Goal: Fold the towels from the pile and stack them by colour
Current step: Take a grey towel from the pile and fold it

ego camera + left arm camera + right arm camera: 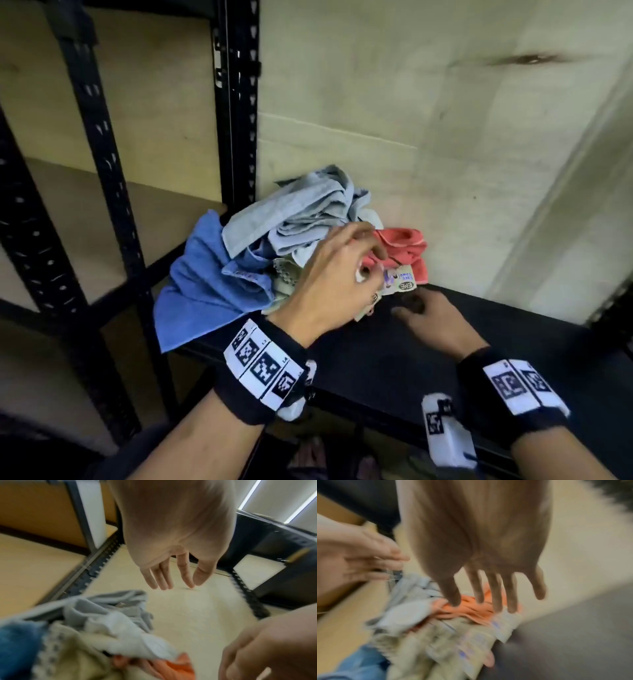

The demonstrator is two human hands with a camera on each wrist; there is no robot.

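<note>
**Inspector:** Both wrists hover over the dark shelf [428, 359]. Left hand [335, 274] sits above the pile [291, 240], fingers loosely spread, holding nothing; right hand [431, 318] reaches in low, fingers spread, empty.

**Clerk:** Progress?

**Inspector:** None folded, no stacks visible. Blue towel [202, 281] overhangs the front edge; red towel [404, 250] lies against the wall. Open shelf lies rightward.

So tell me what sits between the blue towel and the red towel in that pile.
In the head view, crumpled grey towels and a cream towel lie between the blue towel and the red towel; the left hand hovers over that stretch.
</note>
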